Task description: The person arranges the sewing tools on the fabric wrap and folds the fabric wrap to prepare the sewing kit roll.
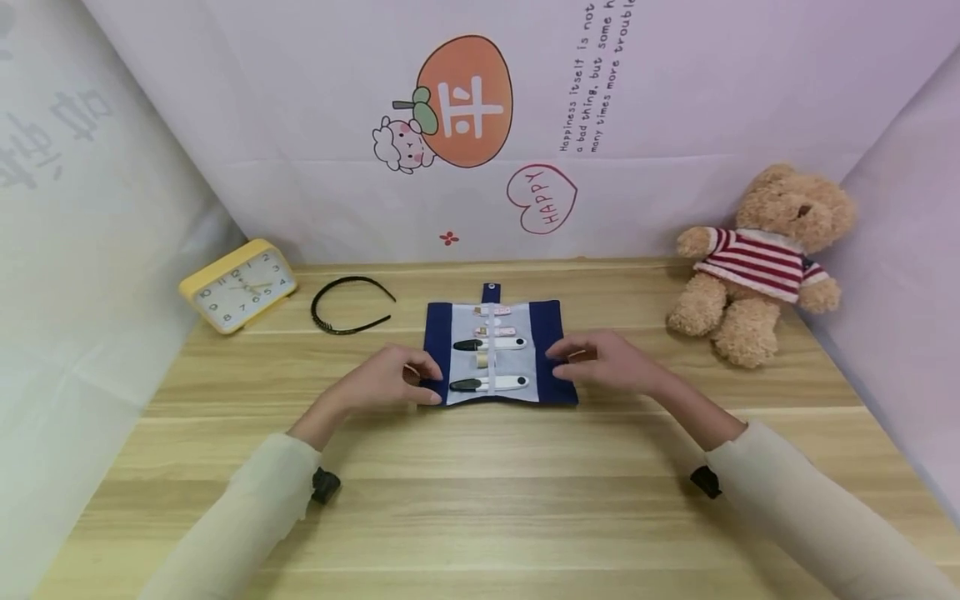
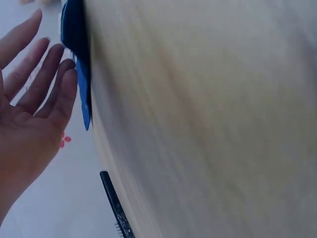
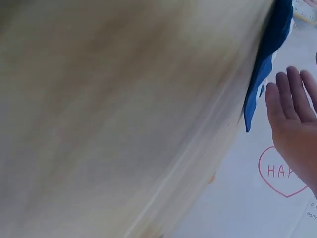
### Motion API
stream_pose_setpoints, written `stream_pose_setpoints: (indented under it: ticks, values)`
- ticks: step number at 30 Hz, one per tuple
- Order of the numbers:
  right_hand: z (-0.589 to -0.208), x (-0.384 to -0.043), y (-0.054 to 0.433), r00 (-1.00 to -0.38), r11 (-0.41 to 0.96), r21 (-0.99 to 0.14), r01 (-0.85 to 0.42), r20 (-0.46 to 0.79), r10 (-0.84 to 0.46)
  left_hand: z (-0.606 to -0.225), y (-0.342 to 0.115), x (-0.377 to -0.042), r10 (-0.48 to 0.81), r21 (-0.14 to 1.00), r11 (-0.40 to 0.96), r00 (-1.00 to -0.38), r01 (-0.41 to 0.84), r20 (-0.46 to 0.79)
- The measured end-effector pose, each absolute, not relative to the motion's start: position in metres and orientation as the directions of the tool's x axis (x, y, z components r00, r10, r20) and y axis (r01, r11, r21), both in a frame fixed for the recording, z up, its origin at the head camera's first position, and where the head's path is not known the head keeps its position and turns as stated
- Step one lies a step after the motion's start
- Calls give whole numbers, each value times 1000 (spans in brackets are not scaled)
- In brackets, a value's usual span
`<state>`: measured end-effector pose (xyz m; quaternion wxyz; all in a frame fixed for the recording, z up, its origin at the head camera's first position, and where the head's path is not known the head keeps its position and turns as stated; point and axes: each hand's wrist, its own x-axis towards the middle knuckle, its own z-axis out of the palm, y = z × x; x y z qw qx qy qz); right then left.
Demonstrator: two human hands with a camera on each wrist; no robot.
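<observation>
A dark blue fabric pouch (image 1: 551,333) lies unfolded on the table, its pale grey inside facing up and its snap tab pointing away from me. A pale strap (image 1: 492,350) across its middle holds small items: two white-handled tools (image 1: 510,382) with black ends, a beige piece (image 1: 482,360) and pinkish-white pieces (image 1: 495,332). My left hand (image 1: 390,379) is at the pouch's left flap, fingers loosely bent. Over the right flap are the fingertips of my right hand (image 1: 607,362). Neither hand grips anything; whether the fingertips touch the cloth I cannot tell.
Behind and left of the pouch lies a black toothed headband (image 1: 351,330). Farther left stands a yellow clock (image 1: 240,287). At the back right a teddy bear (image 1: 757,267) in a striped top leans by the wall. A printed white sheet (image 1: 337,200) covers the back wall.
</observation>
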<state>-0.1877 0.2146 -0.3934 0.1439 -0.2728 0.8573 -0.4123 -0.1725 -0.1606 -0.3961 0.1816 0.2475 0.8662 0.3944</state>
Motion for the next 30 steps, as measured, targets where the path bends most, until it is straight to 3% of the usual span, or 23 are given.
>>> stream_pose_setpoints:
  ticks: [11,20,24,30]
  values:
    - [-396,-177,216,-691,577,-627,-523,-84,-718,-404,-155,-174,630,700,596,-770,393,-105]
    - [-397,-181,211,-631,554,-500,-665,-20,-775,-399,-154,-176,616,726,597,-775,341,-142]
    - [-395,-184,215,-647,527,-566,-634,13,-763,-400,-157,-179,634,774,535,-766,339,-103]
    - [-397,-192,214,-744,542,-689,-481,-6,-668,-401,-161,-186,592,810,508,-802,293,-81]
